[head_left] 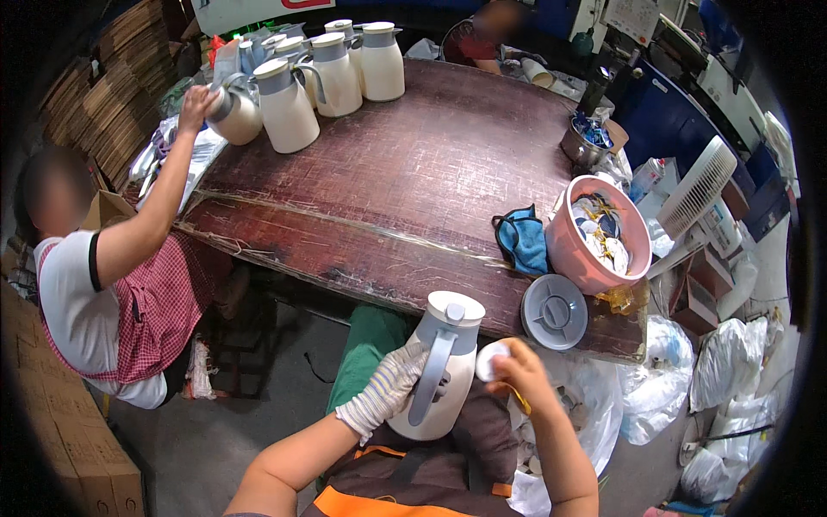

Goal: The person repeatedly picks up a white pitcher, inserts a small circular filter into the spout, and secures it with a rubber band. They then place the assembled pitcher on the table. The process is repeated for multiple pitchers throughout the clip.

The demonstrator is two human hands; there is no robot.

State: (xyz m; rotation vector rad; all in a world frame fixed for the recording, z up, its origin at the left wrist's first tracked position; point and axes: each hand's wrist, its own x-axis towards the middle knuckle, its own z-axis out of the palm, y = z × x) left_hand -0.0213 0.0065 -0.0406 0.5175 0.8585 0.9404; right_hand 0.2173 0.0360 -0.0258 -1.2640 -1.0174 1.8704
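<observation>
– See the jug [463,370]?
– Near, gripped in the gloved left hand [385,383], curled behind its handle [430,376].
– In the right hand [523,375]?
– A white disc [489,361], pinched, just right of the jug.

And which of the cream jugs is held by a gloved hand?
The jug nearest the camera, in the person's left hand with the striped glove; the other jugs are grouped at the far left of the table.

At least six jugs [459,362], one white disc [488,361], one pink bucket [570,248], one fan [700,183].
</observation>
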